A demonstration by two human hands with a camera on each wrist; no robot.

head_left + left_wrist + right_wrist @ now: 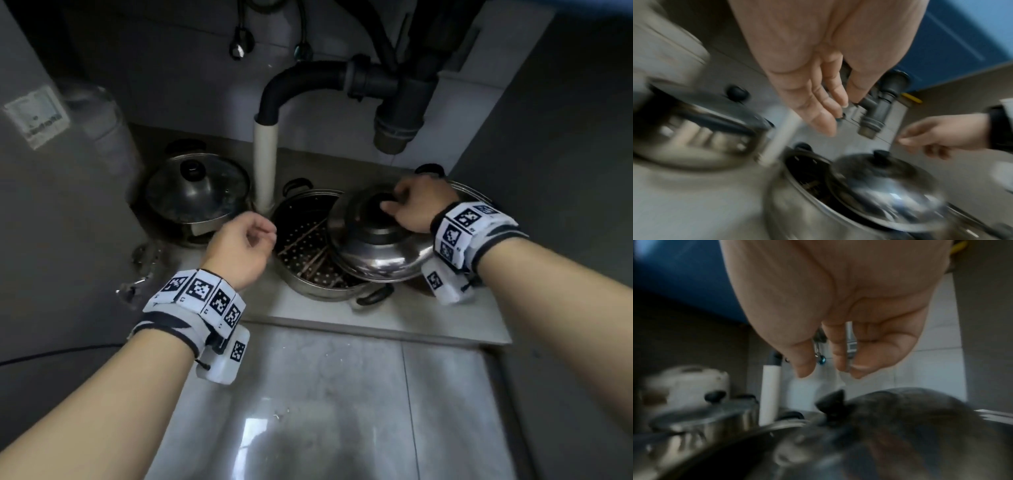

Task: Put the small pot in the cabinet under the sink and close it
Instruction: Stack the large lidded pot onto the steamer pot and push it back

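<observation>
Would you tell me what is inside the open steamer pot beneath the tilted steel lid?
Inside the steamer pot a perforated tray with crossed sticks shows. The steel lid leans over its right side, hiding whatever lies there.

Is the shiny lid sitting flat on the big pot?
No, tilted. The steel lid leans across the steamer pot, leaving its holed tray uncovered on the left.

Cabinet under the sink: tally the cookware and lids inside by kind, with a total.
Pots: 2, the small pot with glass lid at left and the steamer pot at centre.
Lids: 2, the glass lid seated on the small pot, and the steel lid tilted on the steamer pot.
Total: 4
</observation>
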